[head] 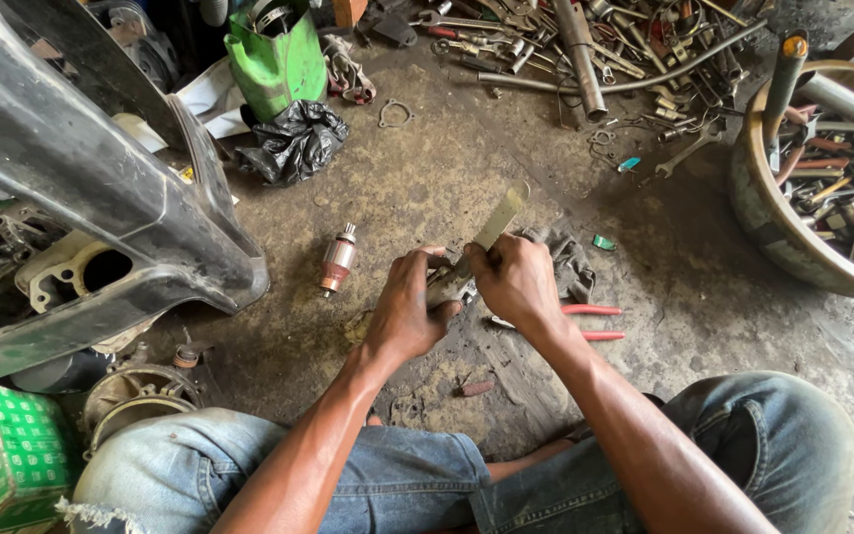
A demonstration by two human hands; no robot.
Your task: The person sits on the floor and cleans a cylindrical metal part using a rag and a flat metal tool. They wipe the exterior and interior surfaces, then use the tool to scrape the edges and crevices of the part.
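My left hand [405,307] grips a small metal part [450,285] low over the dirty concrete floor. My right hand [516,282] is closed on a flat pale metal strip [499,218], maybe a file or blade, whose end points up and away from me and meets the part. A small motor armature [337,259] with copper windings lies on the floor just left of my left hand. Red-handled pliers [590,322] lie beside my right wrist, and a grey rag [571,265] lies behind that hand.
A large black plastic vehicle panel [101,198] fills the left. A green container [274,59] and black bag [294,143] sit at the back. Several wrenches and rods [585,49] litter the top. A metal basin [783,218] of tools stands right. A green box [7,455] sits by my knee.
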